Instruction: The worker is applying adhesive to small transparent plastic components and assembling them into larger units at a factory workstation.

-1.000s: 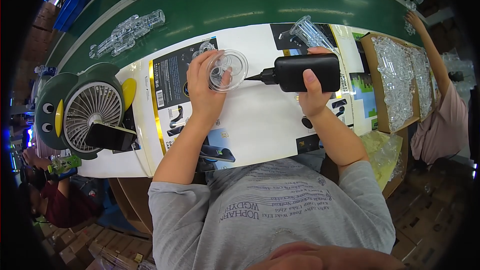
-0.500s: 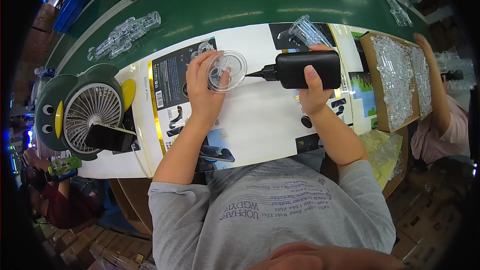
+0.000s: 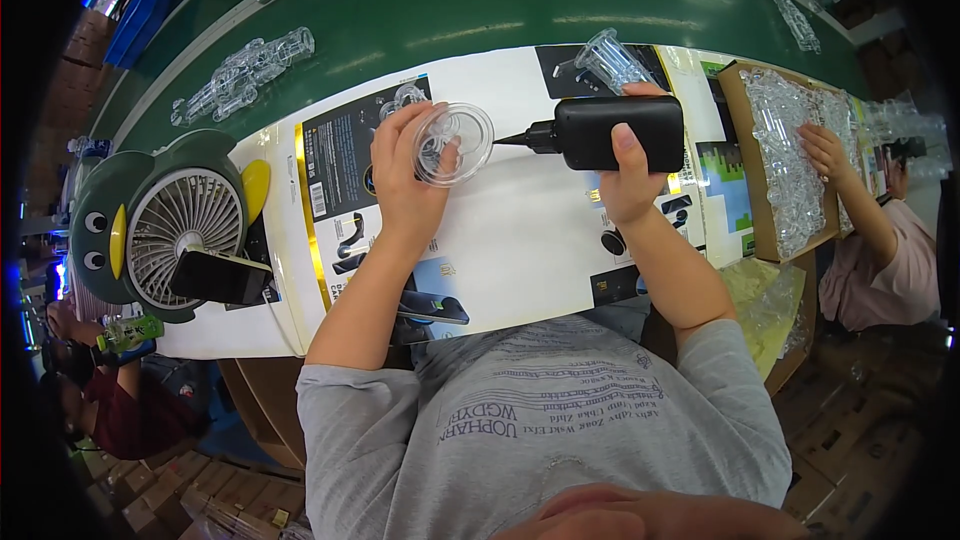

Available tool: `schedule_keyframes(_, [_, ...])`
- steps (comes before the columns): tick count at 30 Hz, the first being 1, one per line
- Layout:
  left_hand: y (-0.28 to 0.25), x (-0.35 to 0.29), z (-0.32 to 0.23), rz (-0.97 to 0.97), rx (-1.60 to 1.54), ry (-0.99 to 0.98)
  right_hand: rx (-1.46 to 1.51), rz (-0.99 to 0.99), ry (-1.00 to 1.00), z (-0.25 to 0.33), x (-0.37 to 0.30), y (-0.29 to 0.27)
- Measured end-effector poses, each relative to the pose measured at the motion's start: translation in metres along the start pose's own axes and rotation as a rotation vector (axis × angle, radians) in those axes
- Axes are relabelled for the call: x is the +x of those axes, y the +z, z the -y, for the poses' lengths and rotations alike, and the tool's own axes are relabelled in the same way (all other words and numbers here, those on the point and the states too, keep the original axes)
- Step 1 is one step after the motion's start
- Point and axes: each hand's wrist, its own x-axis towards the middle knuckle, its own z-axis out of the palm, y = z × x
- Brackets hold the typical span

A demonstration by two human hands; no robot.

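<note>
My left hand point(image 3: 402, 165) is closed around a clear, round, cup-like piece point(image 3: 478, 168), its wide rim turned up. Whether it is glass or plastic I cannot tell. My right hand point(image 3: 633, 175) grips a black squeeze bottle point(image 3: 610, 130), held level with the thumb on its near side. The bottle's thin nozzle point(image 3: 515, 139) points left, its tip right by the clear piece's rim; touching or just apart, I cannot tell. Beyond the bottle lies a clear tubular piece point(image 3: 612, 62), and another small clear part point(image 3: 408, 96) sits behind my left hand.
A penguin-shaped fan point(image 3: 185, 225) with a phone point(image 3: 222, 276) before it stands at left. Clear parts point(image 3: 240, 75) lie on the green surface point(image 3: 450, 0). At right, a co-worker's hand point(image 3: 828, 153) reaches over a cardboard box point(image 3: 765, 210) of clear pieces.
The clear parts on the green surface have shifted slightly left. The co-worker's hand has come down over the box. My bottle has tilted and moved slightly; my left hand is nearly still.
</note>
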Motion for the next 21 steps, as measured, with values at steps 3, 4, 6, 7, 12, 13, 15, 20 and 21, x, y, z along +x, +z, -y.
schedule_keyframes(3, [0.000,0.000,-0.001,0.007,0.007,-0.003,0.005,0.009,-0.014,-0.002,0.001,-0.001])
schedule_keyframes(4, [0.000,0.000,-0.001,0.010,0.008,-0.002,-0.004,0.005,-0.009,-0.002,0.001,-0.002])
schedule_keyframes(6, [0.000,0.000,-0.001,0.012,0.010,0.000,-0.012,0.002,-0.005,-0.003,0.001,-0.004])
schedule_keyframes(7, [0.000,0.000,-0.001,0.015,0.018,0.001,-0.019,-0.001,-0.011,-0.004,0.001,-0.005])
schedule_keyframes(12, [0.001,-0.001,0.001,0.000,-0.015,-0.029,-0.031,-0.011,-0.045,-0.005,0.001,-0.004])
schedule_keyframes(13, [0.000,0.000,-0.001,0.014,0.005,-0.015,-0.038,-0.006,-0.034,-0.005,0.001,-0.005])
schedule_keyframes(15, [-0.001,0.000,-0.002,0.027,0.025,-0.002,-0.046,-0.002,-0.024,-0.007,0.001,-0.007])
schedule_keyframes(20, [-0.001,-0.001,-0.004,0.032,0.018,-0.012,-0.088,0.003,-0.030,-0.010,0.002,-0.011])
schedule_keyframes(21, [-0.001,0.000,-0.005,0.032,0.017,-0.012,-0.089,0.003,-0.030,-0.010,0.002,-0.011])
